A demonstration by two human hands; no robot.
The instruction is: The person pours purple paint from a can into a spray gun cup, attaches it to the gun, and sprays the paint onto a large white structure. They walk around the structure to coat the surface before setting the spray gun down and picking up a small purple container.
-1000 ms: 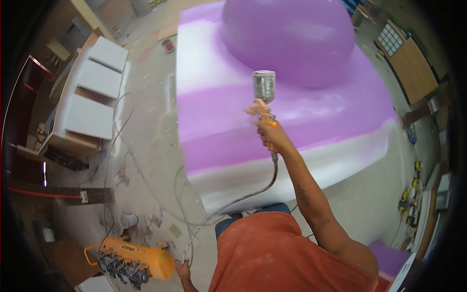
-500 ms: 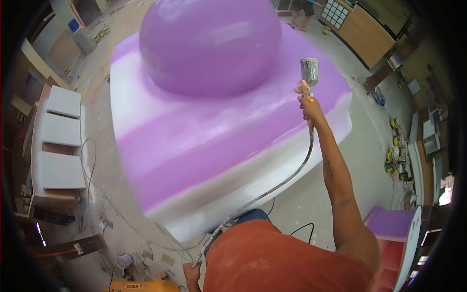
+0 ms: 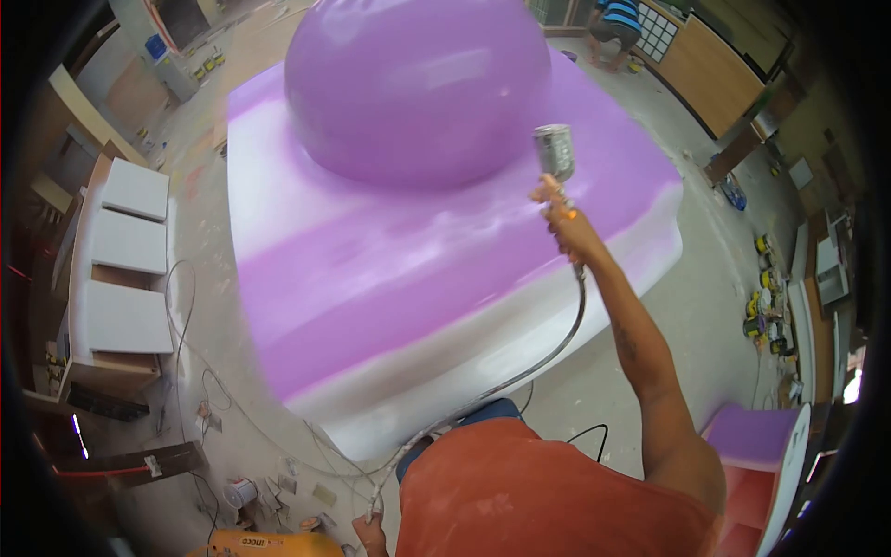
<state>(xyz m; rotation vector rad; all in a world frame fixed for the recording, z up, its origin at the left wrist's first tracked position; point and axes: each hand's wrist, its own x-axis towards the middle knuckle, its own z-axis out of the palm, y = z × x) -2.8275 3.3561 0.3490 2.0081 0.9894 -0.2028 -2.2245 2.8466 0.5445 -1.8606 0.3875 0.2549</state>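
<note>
My right hand (image 3: 571,230) is wrapped round the grip of a spray gun (image 3: 555,153) with a paint-smeared metal cup on top. The gun is over the near right part of a large purple and white form (image 3: 371,306), just in front of its rounded purple dome (image 3: 418,93). Patches of white show at the form's left side and along its near edge. From the gun's grip an air hose (image 3: 529,373) curves down past my waist. Low in the view, my left hand (image 3: 369,531) is closed round the hose.
White-fronted cabinets (image 3: 130,316) stand along the left. Paint cans (image 3: 763,302) line the floor at right, near a purple and pink shelf unit (image 3: 756,436). A yellow machine (image 3: 264,545) and loose cables lie near my feet. Another person (image 3: 617,28) bends at the back.
My right hand and the spray gun have moved left across the form, and the gun has tilted. My left hand still holds the hose. More of the other person shows at the back.
</note>
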